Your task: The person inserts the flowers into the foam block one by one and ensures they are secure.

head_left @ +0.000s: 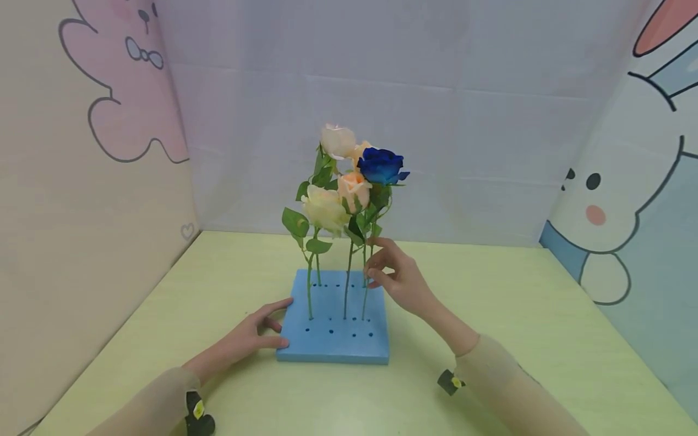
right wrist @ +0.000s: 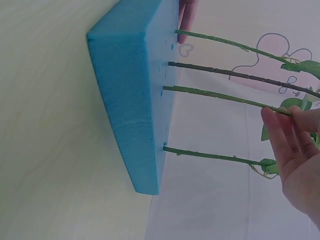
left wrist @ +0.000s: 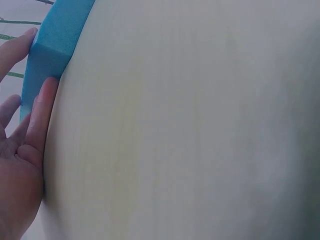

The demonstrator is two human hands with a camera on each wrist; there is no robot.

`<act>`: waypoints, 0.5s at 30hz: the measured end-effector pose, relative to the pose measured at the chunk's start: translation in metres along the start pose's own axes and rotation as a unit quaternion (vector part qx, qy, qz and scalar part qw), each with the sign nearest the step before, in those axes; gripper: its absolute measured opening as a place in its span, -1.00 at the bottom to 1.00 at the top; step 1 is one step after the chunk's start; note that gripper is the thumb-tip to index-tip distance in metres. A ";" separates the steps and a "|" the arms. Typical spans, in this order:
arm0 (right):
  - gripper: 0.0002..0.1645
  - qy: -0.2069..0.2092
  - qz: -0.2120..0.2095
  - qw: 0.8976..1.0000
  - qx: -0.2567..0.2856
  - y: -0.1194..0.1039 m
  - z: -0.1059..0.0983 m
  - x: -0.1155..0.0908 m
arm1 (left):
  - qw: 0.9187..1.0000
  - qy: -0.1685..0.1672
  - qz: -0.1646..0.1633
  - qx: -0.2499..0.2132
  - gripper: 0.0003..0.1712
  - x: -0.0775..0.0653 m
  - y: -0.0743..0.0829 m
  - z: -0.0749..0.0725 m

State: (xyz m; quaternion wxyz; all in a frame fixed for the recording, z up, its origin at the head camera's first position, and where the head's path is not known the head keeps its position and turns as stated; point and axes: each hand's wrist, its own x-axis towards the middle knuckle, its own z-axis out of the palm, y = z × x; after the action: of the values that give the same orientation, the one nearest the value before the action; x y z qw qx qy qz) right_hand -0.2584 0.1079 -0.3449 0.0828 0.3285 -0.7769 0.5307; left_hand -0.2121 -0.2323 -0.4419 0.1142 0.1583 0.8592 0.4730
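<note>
A light-blue foam block (head_left: 332, 348) with rows of small holes lies flat on the table. Several roses stand in it: a cream rose (head_left: 323, 209), a pale pink rose (head_left: 338, 141), a peach rose (head_left: 354, 191), another peach bloom partly hidden behind, and a blue rose (head_left: 383, 166). My right hand (head_left: 398, 278) pinches a green stem (right wrist: 220, 96) between thumb and fingers; it appears to lead up to the blue rose, and its lower end meets the block. At the block's left edge, my left hand (head_left: 253, 330) rests with fingers spread, fingertips touching the side.
The pale yellow table (head_left: 463, 387) extends around the block. Behind it hangs a light fabric backdrop (head_left: 491, 133), with cartoon-printed panels on the left and right. Leaves (head_left: 295, 222) spread out from the stems at the left.
</note>
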 end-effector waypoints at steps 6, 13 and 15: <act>-0.38 -0.018 0.004 1.000 -0.006 -0.001 0.000 -0.003 | 1.000 0.001 0.006 0.007 -0.03 0.002 -0.003 0.001; -0.42 -0.021 0.003 0.999 -0.033 0.001 0.002 -0.002 | 1.000 0.002 -0.001 0.008 -0.03 0.004 -0.004 0.000; -0.49 -0.026 0.006 0.999 -0.042 0.001 0.002 -0.001 | 1.000 0.001 -0.002 0.003 -0.03 0.003 -0.005 0.000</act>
State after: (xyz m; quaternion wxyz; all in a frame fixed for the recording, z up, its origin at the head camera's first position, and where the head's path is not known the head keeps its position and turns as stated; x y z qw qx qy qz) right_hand -0.2576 0.1066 -0.3477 0.0726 0.3339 -0.8023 0.4894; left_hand -0.2162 -0.2337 -0.4461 0.1140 0.1564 0.8608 0.4707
